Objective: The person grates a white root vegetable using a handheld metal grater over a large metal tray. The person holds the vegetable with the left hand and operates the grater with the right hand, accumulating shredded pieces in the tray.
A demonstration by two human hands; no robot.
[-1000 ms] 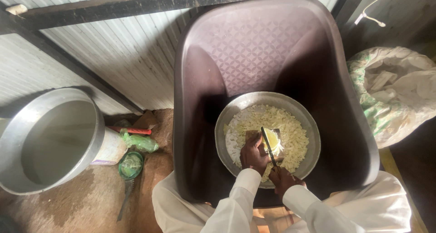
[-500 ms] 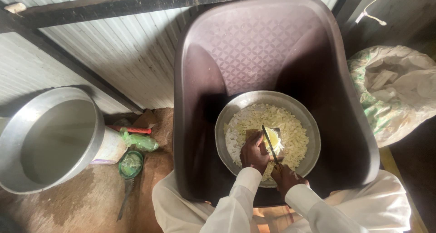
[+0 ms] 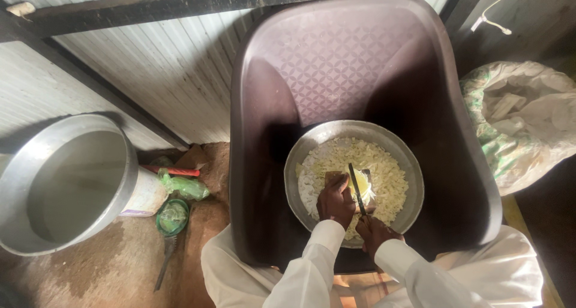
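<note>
Right hand (image 3: 373, 230) — closed around the handle of a knife (image 3: 357, 189), the dark blade running up and away from the knuckles and set against a pale yellow piece (image 3: 362, 182) just beyond the fingers.

Left hand (image 3: 336, 201) — fingers curled down onto a small brown block (image 3: 332, 178) at the near side of the yellow piece, pressing it in place, just beside the blade.

Round metal tray (image 3: 413, 175) — lies under both hands, heaped with pale chopped shreds (image 3: 390, 173) that spread around and beyond the hands.

Dark brown plastic chair (image 3: 336, 62) — carries the tray on its seat; its patterned back rises beyond the hands.

White sleeves cover both forearms up to the wrists.

Large metal basin (image 3: 66, 182) — well off to the left of the left hand, tilted against a white bucket (image 3: 147, 194).

Green bag (image 3: 186, 188), red stick (image 3: 171, 171) and green round lid (image 3: 173, 218) — on the earth floor between the basin and the chair.

Printed sack (image 3: 522, 122) — well to the right of the right hand, mouth open.
</note>
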